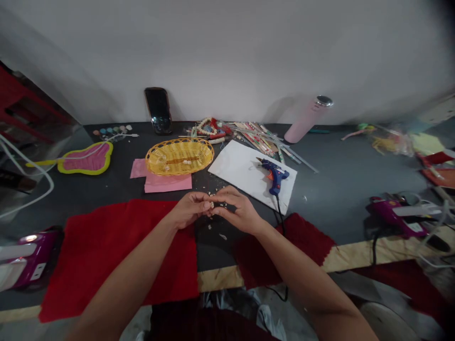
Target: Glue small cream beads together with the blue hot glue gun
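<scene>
My left hand (192, 208) and my right hand (238, 209) meet over the dark table, fingertips close together. Between the left thumb and forefinger I pinch a small, pale, beige piece (212, 205), too small to name for sure. The right fingers are curled in beside it and touch or nearly touch it; whether they grip it too is hard to see. Tiny pale bits (223, 236) lie scattered on the table around the hands. Just beyond the hands stands a yellow woven basket (167, 166) with a few small pale pieces in it, resting on pink sheets (167, 183).
A blue glue gun (274, 176) lies on a white board (234, 166), its cord hanging over the table edge. Red cloths (117, 246) lie in front. A pink bottle (305, 121), a phone (159, 111) and several paper sticks (256, 135) are along the wall. A yellow-rimmed pink fan (87, 158) lies left.
</scene>
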`<state>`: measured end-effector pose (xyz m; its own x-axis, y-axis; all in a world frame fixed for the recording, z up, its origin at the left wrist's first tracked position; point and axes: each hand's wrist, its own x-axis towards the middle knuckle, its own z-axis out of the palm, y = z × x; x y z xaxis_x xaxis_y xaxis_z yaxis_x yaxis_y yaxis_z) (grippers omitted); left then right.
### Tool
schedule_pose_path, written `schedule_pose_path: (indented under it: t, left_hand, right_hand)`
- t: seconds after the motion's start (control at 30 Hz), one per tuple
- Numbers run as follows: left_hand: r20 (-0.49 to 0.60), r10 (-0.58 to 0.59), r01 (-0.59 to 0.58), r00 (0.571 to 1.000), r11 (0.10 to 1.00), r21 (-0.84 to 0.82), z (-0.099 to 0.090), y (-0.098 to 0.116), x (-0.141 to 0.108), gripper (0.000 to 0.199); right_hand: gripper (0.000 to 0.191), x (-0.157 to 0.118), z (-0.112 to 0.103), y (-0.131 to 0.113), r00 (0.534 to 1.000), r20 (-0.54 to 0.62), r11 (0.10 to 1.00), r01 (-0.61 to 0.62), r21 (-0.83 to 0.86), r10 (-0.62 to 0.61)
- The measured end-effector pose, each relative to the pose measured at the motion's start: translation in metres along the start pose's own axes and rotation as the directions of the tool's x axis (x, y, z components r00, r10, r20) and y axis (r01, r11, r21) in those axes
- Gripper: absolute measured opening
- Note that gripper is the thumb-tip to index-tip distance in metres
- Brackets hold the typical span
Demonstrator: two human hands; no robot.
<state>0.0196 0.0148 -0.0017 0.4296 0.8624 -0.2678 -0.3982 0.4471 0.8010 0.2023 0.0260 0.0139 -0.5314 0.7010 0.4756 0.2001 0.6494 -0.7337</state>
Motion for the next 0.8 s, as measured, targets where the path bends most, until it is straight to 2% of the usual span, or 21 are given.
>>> schedule_pose_path:
  t: [0.13,0.33,0.53,0.8]
  left_hand:
    - [0.013,-0.005,0.005,1.000,1.000,0.004,-0.0023,-0.0030,0.0017,0.029]
    - [-0.065,0.038,-0.039,0.997,0.999,-0.028,-0.0047,-0.0063,0.0046,0.022]
    - [-0.084,0.061,-0.057,0.995,0.997,0.054,-0.0034,-0.0057,0.0043,0.018]
    - [-0.105,0.049,-0.042,0.993,0.997,0.065,-0.0033,-0.0060,0.0037,0.020]
  right_hand:
    - [0.020,-0.0008,0.0015,0.0034,0.999,-0.032,0.998,0.035,-0.058,-0.036]
    - [0.020,-0.0011,0.0025,0.0093,0.988,-0.105,0.967,0.084,-0.240,-0.112]
    - [0.018,-0.0001,0.0030,0.0099,0.981,-0.078,0.938,0.143,-0.314,-0.176]
    - [0.019,0.0002,0.0036,0.0102,0.975,-0.056,0.924,0.183,-0.335,-0.214]
